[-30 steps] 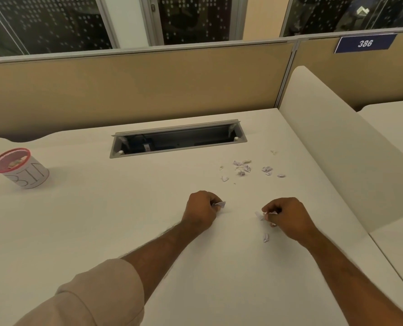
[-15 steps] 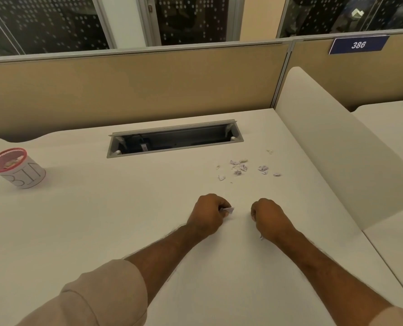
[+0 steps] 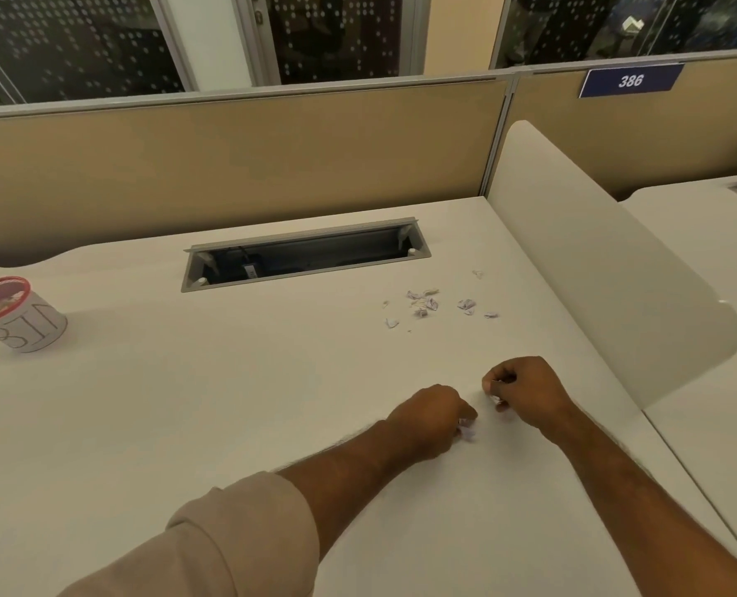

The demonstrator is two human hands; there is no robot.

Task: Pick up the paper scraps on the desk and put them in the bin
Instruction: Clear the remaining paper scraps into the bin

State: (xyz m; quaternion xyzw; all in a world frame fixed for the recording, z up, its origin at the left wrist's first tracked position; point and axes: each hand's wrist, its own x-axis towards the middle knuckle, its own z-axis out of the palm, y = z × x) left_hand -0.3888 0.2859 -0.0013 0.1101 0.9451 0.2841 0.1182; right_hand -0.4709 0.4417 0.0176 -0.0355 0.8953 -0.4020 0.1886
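Several small white-and-purple paper scraps (image 3: 428, 302) lie scattered on the white desk (image 3: 229, 402), beyond both hands. My left hand (image 3: 433, 420) rests on the desk with fingers curled, pinching a scrap (image 3: 466, 426) at its fingertips. Just to its right, my right hand (image 3: 526, 392) is curled round another scrap (image 3: 496, 396) that shows below its fingers. The bin (image 3: 18, 314), a small white tub with a red rim and "BIN" written on it, stands at the far left of the desk with scraps inside.
An open grey cable tray (image 3: 306, 258) is sunk into the desk behind the scraps. A rounded white divider panel (image 3: 608, 269) walls off the right side. A tan partition (image 3: 229, 165) runs along the back edge.
My left hand has moved right and nearer to me, over the scrap that lay near my right hand. My right hand has shifted slightly right and away, still curled.
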